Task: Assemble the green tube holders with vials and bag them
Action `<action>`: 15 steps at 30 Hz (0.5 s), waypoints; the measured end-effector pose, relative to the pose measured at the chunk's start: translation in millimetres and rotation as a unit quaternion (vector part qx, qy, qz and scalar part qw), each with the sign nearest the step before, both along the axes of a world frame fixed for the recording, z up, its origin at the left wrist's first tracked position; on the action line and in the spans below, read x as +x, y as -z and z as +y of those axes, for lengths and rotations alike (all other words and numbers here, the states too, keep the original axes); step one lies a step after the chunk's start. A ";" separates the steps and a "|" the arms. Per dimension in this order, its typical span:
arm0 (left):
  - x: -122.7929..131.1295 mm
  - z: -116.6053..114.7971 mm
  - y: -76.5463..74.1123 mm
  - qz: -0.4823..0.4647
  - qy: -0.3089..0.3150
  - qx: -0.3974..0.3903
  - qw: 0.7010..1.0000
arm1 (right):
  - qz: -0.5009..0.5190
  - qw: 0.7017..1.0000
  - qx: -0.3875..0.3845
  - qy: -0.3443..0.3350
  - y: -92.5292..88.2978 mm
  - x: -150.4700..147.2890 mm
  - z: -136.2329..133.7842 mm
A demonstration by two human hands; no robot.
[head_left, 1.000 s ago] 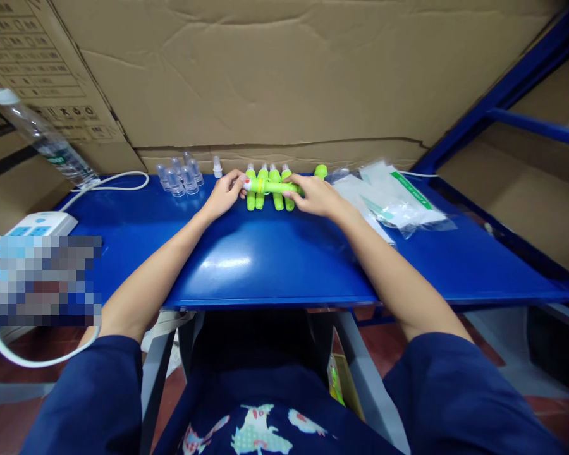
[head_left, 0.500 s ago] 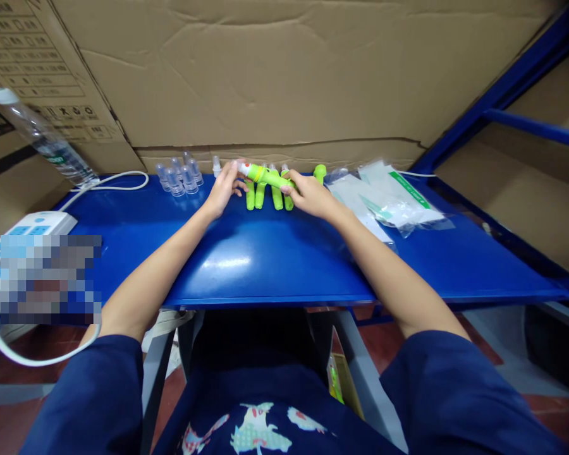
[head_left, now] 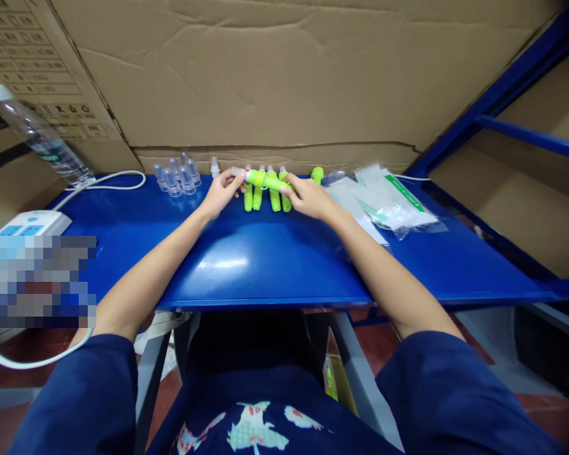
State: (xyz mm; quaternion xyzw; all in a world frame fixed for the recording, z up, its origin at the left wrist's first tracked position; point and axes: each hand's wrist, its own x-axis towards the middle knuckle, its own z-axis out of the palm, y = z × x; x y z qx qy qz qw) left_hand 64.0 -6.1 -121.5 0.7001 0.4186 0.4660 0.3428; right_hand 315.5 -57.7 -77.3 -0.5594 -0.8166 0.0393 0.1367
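Note:
Between my hands, a bright green pen-shaped tube (head_left: 269,181) with a yellow ring is held nearly level above the table. My right hand (head_left: 312,197) is closed around its plain right end. At the other end, the fingers of my left hand (head_left: 219,195) pinch a clear cap (head_left: 238,172) over the white and red tip. Just behind lie several similar green tubes (head_left: 249,198) side by side, partly hidden by the held one. Left of my left hand stands a group of clear plastic caps (head_left: 173,183). A small clear-topped white piece (head_left: 215,167) stands behind that hand.
Plastic bags (head_left: 393,202) and a green knob-ended piece (head_left: 317,174) lie at the right on the blue table (head_left: 265,265). To the left are a water bottle (head_left: 47,145) and a white power strip (head_left: 38,224) with its cable. A cardboard wall (head_left: 256,76) closes the back.
My left fingers have shifted slightly down along the tip, so more of the clear cap shows. The tube stays in both hands. The whole view has moved slightly.

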 end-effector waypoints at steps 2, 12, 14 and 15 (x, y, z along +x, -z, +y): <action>2.3 -2.1 -3.3 -0.016 0.028 -0.018 0.999 | 0.035 0.999 -0.004 -0.006 -0.7 -1.1 0.3; -3.5 -8.0 -10.5 -0.004 0.115 -0.083 0.990 | 0.219 0.971 -0.097 0.000 7.1 -7.2 2.8; -8.5 -2.9 -10.4 0.004 0.082 -0.073 0.994 | 0.228 0.969 -0.086 0.037 5.9 -6.6 4.5; -11.6 1.0 -10.0 0.007 0.060 -0.063 0.996 | 0.234 0.967 -0.080 0.054 5.3 -5.7 5.6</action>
